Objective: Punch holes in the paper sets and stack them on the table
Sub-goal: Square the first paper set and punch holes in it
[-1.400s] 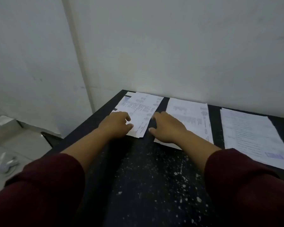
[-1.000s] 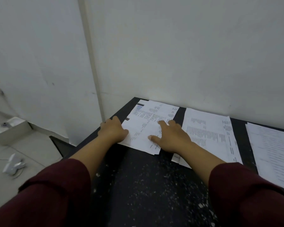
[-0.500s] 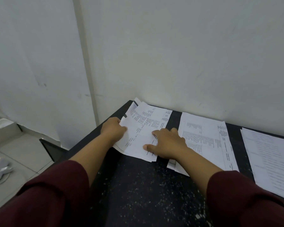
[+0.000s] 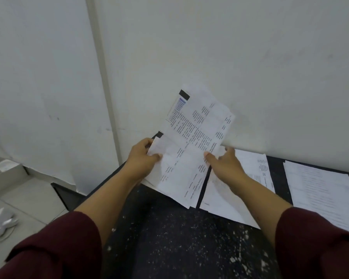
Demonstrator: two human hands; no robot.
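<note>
Paper set lifted off table, left hand grip and right hand grip pinching its sides. No puncher in sight. Two more sets lying flat. Looks like early days.

Speckled black table carries two flat paper sets, perhaps printed forms.

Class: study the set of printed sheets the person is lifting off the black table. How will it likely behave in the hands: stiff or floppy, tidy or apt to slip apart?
The paper set is probably floppy: both the left hand and right hand grip its sides. Its sheets look loose, edges fanned at the near corner, so they may slide apart. It likely weighs little.
</note>
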